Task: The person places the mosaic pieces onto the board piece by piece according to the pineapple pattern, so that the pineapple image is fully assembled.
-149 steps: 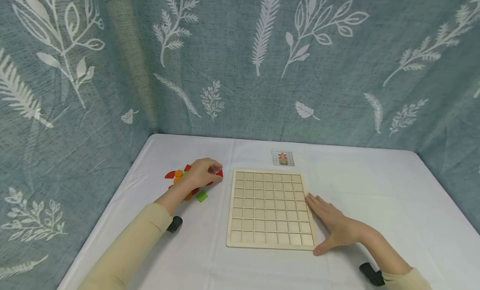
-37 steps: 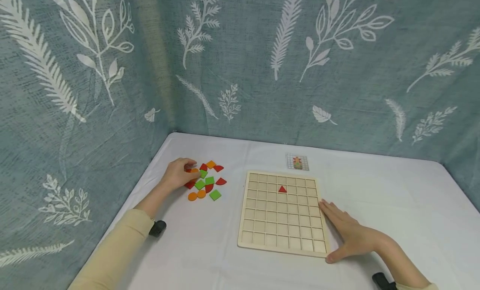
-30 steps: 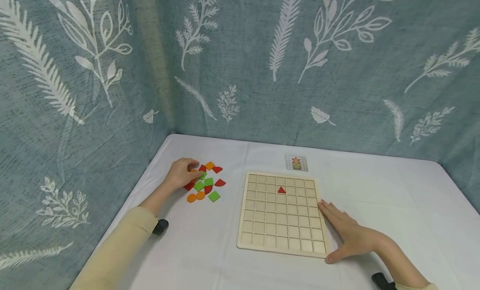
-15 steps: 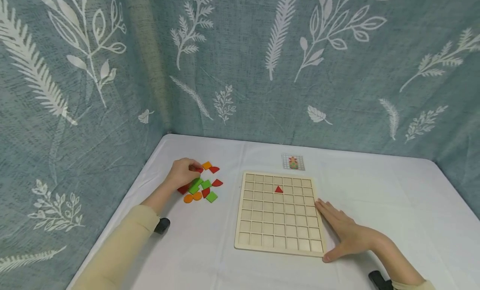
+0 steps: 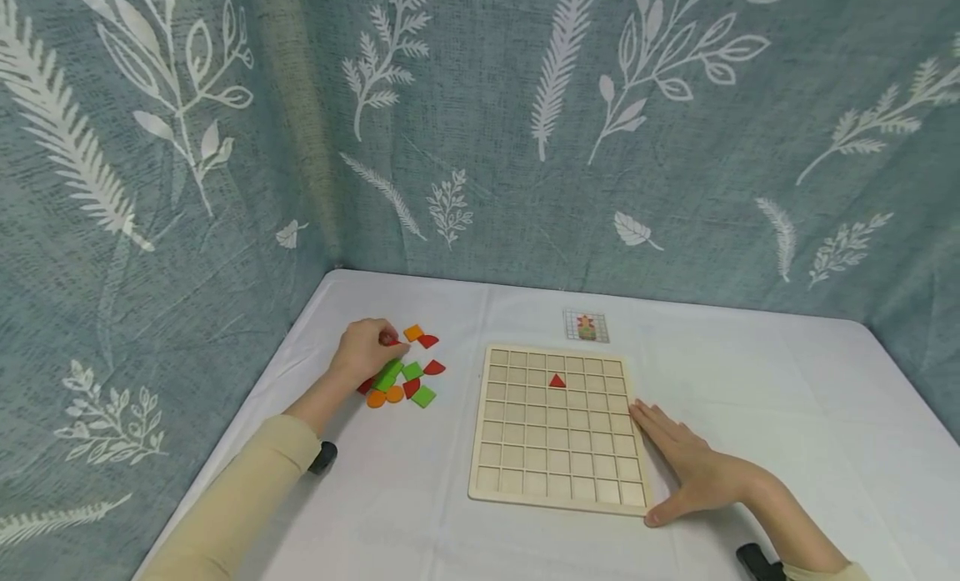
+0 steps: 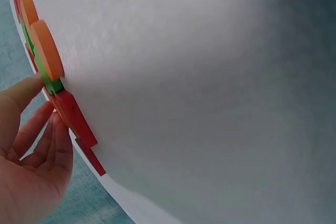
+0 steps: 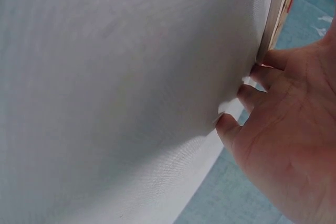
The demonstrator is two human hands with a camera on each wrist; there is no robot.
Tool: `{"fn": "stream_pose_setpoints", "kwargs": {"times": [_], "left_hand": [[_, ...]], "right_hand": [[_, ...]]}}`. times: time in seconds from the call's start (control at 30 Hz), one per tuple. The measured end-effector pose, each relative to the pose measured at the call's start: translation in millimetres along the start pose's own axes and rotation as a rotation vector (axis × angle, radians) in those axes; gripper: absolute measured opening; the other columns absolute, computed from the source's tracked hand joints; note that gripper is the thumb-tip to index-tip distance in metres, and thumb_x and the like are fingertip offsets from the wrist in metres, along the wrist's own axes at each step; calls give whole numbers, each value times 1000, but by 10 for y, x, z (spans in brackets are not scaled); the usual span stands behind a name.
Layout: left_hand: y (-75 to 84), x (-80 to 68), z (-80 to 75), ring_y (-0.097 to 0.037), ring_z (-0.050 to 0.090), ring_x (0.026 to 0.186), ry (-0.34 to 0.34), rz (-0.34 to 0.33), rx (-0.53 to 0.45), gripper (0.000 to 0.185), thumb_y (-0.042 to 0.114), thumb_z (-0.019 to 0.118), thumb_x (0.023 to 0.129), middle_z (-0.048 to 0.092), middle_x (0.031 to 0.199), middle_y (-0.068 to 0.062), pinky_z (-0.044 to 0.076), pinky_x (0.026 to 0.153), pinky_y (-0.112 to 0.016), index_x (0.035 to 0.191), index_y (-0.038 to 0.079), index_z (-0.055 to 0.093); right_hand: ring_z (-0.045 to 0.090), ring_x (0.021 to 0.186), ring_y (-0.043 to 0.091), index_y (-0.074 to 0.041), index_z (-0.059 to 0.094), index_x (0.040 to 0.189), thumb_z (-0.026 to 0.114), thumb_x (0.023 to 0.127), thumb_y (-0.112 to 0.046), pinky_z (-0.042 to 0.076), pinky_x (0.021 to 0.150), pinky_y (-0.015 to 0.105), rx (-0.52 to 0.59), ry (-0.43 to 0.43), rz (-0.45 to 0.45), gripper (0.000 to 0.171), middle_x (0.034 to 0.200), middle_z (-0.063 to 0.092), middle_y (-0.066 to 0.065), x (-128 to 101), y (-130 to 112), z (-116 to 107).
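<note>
On the left of the white table (image 5: 750, 398), the left hand (image 5: 365, 352) rests curled over a cluster of flat pieces (image 5: 405, 373), fingertips pinching a red piece (image 5: 387, 341). Visible around it: three green, three orange, some four red; others may be hidden under the hand. In the middle lies one wooden grid board (image 5: 558, 427), nearly square, its edges roughly along the table's, with one red triangle (image 5: 557, 381) pointing away in the second row. A small pattern card (image 5: 586, 325) lies beyond. The right hand (image 5: 686, 464) lies flat, fingers spread, against the board's right edge
</note>
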State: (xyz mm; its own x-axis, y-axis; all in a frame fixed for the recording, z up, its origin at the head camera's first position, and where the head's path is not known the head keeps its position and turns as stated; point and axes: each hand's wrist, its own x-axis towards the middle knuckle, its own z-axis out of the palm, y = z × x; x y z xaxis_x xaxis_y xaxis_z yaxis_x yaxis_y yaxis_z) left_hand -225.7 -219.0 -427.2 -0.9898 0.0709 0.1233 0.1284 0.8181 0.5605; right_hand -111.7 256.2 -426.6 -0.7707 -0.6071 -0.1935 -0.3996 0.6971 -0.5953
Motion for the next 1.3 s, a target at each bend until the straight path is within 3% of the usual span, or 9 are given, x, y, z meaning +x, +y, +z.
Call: {"fn": "stream_pose_setpoints", "kwargs": {"times": [0.17,0.43,0.67,0.73,0.93,1.3], "left_hand": [[2,-1,16,-31,58,85,4,27,-6,18,13,72,87,65,92,-16,51,78,-44,96,-3,70],[-42,-7,-6,-33,58,90,-36,15,-38,25,11,71,88,65,96,-19,51,83,-44,105,-7,68],[-97,17,-28,-38,57,105,-136,106,-72,27,4,66,90,64,112,-23,48,92,-48,114,-8,66],[-93,18,-31,-38,56,106,-148,96,-75,30,7,67,90,64,113,-23,48,92,-48,115,-9,65],[-22,-6,-16,-34,56,93,-91,25,-7,39,24,74,86,64,100,-20,50,81,-44,107,-9,66],[79,-11,1,-31,58,86,-50,-37,22,27,15,71,85,65,95,-18,53,76,-41,100,-6,68]], "right_hand": [[-1,143,50,3,3,154,84,65,-54,3,106,70,4,-7,5,133,160,0,25,-2,-16,-4],[-1,143,50,2,2,154,84,64,-56,3,107,70,-4,-6,22,134,160,0,24,-15,-11,1],[1,143,50,1,3,154,84,64,-57,4,107,69,-17,2,27,135,160,1,23,-33,-4,11],[0,143,49,1,3,154,84,64,-56,4,107,69,-12,5,24,134,160,1,23,-39,3,14],[0,144,48,-1,3,155,85,65,-55,2,108,68,-2,5,18,133,161,1,21,-39,26,21],[-2,144,48,0,2,155,83,65,-56,1,108,68,-4,-10,23,133,160,0,22,-5,22,7]]}}
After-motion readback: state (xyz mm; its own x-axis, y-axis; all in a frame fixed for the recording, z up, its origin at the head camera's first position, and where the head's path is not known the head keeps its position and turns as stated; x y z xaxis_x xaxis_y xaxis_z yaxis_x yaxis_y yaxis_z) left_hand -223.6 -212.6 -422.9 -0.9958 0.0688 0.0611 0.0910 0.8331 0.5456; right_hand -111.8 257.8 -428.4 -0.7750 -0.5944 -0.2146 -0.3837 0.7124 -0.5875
